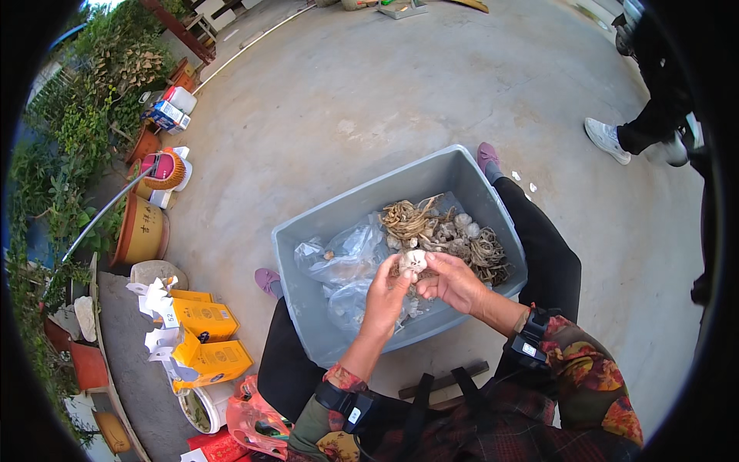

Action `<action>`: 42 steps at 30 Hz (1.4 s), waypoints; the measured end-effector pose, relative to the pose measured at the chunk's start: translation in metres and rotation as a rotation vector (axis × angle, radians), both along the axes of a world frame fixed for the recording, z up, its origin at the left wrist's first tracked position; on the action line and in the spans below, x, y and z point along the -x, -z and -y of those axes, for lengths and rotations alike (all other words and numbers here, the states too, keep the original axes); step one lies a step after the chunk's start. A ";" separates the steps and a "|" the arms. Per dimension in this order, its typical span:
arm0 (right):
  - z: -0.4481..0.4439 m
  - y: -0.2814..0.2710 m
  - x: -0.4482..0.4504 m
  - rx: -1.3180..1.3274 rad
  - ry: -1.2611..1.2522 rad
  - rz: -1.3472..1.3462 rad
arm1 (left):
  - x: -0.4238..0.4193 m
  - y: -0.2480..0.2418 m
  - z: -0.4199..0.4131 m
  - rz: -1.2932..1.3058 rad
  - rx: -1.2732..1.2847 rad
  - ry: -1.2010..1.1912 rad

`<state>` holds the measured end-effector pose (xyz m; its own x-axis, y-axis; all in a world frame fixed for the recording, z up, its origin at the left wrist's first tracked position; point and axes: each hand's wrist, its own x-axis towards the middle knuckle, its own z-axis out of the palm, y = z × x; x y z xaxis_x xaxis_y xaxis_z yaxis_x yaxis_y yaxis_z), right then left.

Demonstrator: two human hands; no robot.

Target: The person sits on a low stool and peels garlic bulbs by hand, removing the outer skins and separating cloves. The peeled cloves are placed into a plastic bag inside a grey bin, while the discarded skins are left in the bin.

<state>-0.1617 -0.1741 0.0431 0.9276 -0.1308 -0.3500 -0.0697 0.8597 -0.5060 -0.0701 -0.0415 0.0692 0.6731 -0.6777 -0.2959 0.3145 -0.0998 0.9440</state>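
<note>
Over the grey plastic tub (pixel 369 203), a white garlic bulb (pixel 413 261) is held between both hands. My left hand (pixel 385 293) grips its left side with thumb and fingers. On its right side, the thumb and forefinger of my right hand (pixel 456 282) pinch it, while the other fingers curl below. Inside the tub, on the right, lie more garlic bulbs (pixel 463 222) with bundles of dried stalks and roots (pixel 407 219). Crumpled clear plastic bags (pixel 346 248) fill the tub's left part. Loose papery skins (pixel 413 309) lie beneath my hands.
Yellow cartons (pixel 205 317), a white bucket (pixel 202 409) and a red plastic bag (pixel 254 416) stand on my left. Potted plants (pixel 141 228) and a broom (pixel 164 170) line the left side. Another person's shoe (pixel 607 140) is on the concrete at upper right, near skin scraps (pixel 532 187).
</note>
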 end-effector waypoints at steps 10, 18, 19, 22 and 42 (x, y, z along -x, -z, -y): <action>0.019 -0.012 0.001 0.910 -0.108 0.140 | -0.012 -0.001 -0.002 -0.168 0.023 0.173; 0.013 -0.010 0.001 0.682 -0.070 -0.017 | 0.000 -0.001 -0.003 0.243 -0.188 0.099; 0.011 -0.009 0.002 0.769 -0.079 -0.027 | 0.003 -0.001 -0.002 0.339 -0.242 0.106; 0.007 0.002 0.005 1.100 -0.056 0.028 | 0.005 0.003 -0.002 0.305 -0.176 0.077; -0.007 0.005 0.003 0.749 0.006 0.072 | 0.010 -0.013 0.003 -0.281 0.047 -0.175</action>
<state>-0.1647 -0.1670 0.0386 0.9433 -0.3151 -0.1044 -0.0112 0.2840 -0.9588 -0.0799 -0.0449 0.0821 0.6769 -0.5767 -0.4574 0.5717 0.0206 0.8202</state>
